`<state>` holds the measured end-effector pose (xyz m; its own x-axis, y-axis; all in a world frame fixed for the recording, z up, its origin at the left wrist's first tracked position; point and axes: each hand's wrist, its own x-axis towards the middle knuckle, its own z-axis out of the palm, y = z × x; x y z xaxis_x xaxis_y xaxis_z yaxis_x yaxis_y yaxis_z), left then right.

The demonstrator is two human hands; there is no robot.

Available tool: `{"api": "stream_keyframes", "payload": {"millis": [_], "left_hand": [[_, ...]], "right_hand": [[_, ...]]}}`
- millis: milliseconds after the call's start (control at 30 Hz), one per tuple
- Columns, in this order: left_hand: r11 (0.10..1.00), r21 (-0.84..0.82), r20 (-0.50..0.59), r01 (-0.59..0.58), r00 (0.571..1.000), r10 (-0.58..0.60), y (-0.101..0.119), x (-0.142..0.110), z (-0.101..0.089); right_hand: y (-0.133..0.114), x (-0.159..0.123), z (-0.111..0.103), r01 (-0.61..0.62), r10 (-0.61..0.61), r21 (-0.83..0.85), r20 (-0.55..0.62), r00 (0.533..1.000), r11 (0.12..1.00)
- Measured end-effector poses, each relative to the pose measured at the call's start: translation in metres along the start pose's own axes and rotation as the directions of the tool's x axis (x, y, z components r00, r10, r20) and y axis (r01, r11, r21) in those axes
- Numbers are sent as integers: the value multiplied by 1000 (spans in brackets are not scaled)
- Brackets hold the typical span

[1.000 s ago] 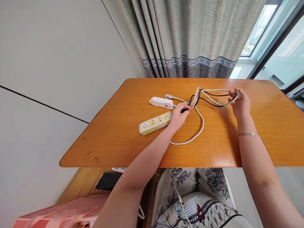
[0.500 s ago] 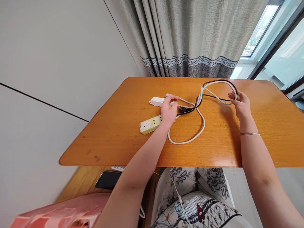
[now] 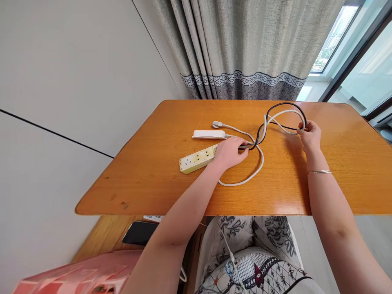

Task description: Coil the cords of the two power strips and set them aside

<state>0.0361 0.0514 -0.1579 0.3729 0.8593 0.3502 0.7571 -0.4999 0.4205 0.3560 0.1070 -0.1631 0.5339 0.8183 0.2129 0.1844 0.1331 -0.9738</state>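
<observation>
head view: step in hand, as judged: two-handed holding of looped cords. left hand (image 3: 231, 153) pinches the black cord (image 3: 283, 103) and white cord (image 3: 288, 110); right hand (image 3: 310, 135) pinches their loop. yellow strip (image 3: 196, 160) and white strip (image 3: 208, 134) lie left of both hands. any next move calls for both pinches kept firm, crossings loose.

Single head-worn view, directed forward and down from above the seated wearer's lap — the table (image 3: 147, 179) spans the middle at moderate range, the curtain (image 3: 254, 45) and window (image 3: 333, 41) lie beyond, and both forearms enter from the lower edge. With one camera, no overlap between views exists.
</observation>
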Motion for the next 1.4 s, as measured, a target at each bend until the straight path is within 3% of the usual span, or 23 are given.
{"api": "stream_keyframes", "payload": {"millis": [267, 433, 567, 700, 1033, 1233, 1400], "left_hand": [[995, -4, 74, -99, 992, 99, -2, 1, 6], [994, 48, 103, -100, 990, 95, -1, 2, 8], [996, 43, 62, -82, 995, 79, -2, 4, 7], [999, 33, 5, -33, 999, 33, -3, 4, 7], [983, -178, -92, 44, 994, -61, -6, 2, 13], [954, -294, -89, 62, 992, -92, -3, 1, 12], [937, -345, -117, 61, 987, -108, -1, 2, 11]], "right_hand": [[9, 3, 3, 13, -13, 5, 22, 1000, 1000], [1, -5, 7, -66, 63, 100, 27, 998, 993], [-8, -9, 9, -148, 149, 199, 14, 989, 969], [-4, -3, 7, -170, 193, 226, -79, 978, 959], [0, -3, 8, -147, 169, 214, -90, 981, 966], [-5, -4, 8, -159, 187, 224, -113, 976, 962], [-7, 0, 8, -140, 209, 287, -223, 952, 947]]}}
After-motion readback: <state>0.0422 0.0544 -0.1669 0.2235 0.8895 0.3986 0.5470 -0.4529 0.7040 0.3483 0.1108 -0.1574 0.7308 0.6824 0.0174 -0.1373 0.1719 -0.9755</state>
